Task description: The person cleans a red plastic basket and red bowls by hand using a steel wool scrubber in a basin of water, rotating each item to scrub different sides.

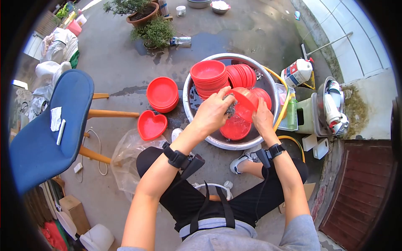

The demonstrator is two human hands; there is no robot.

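Observation:
My left hand (214, 109) is closed on a grey steel wool scrubber (230, 109), which is against a red plastic bowl. My right hand (263, 118) grips the rim of that tilted red bowl (245, 100) from its right side. Both hands are over a large metal basin (189, 109) with water in it. Inside the basin stands a stack of red bowls (207, 70), with a row of red bowls on edge (242, 76) beside it. Another red bowl (235, 129) lies below my hands.
Left of the basin, stacked red bowls (162, 93) and a heart-shaped red dish (152, 125) sit on the concrete. A blue chair (50, 138) stands farther left. A yellow hose (283, 109) runs along the basin's right side, near a white jug (297, 72).

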